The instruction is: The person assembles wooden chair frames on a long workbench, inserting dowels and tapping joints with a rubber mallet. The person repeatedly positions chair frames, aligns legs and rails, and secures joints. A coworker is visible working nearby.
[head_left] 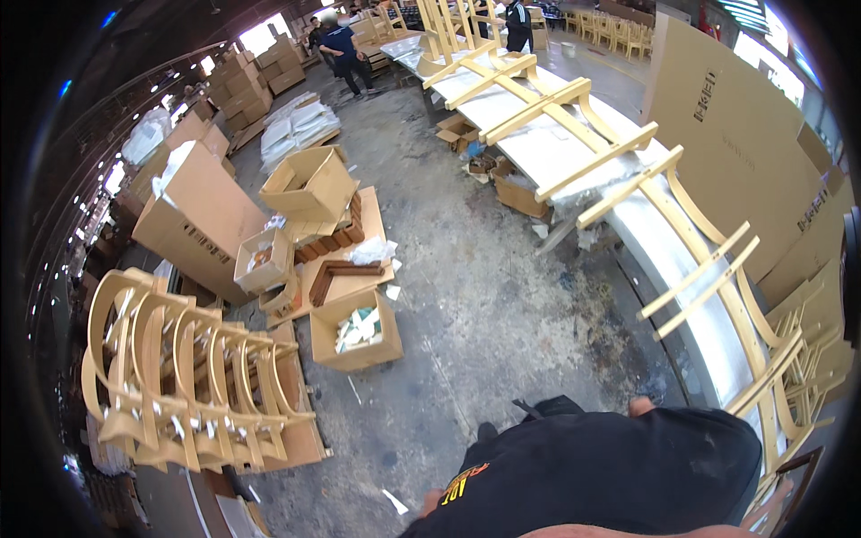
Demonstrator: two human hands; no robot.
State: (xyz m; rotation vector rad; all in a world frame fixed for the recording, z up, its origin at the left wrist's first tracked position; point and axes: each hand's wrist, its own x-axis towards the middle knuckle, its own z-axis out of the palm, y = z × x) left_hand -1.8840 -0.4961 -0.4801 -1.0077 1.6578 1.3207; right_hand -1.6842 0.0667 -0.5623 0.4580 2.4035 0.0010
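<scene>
My dark shirt [619,466] fills the lower part of the head view and hides most of both arms. Past its left edge shows a small patch of skin, apparently my left hand [430,500], low over the floor; its fingers are hidden. A rounded bit of skin, likely my right hand [640,406], peeks out beyond the shirt's far edge, near the long table [632,231]. No fingers can be made out there, nor anything held. Nearest on that side are pale wooden chair frames [717,327] lying along the table's white covering.
Curved wooden chair parts [193,359] stand in a row on a pallet at left. Beside them are an open carton [359,345] of scraps, another carton [309,184] and brown wooden pieces [336,273]. Large cardboard sheets [726,134] lean at right. A person [343,49] stands far off.
</scene>
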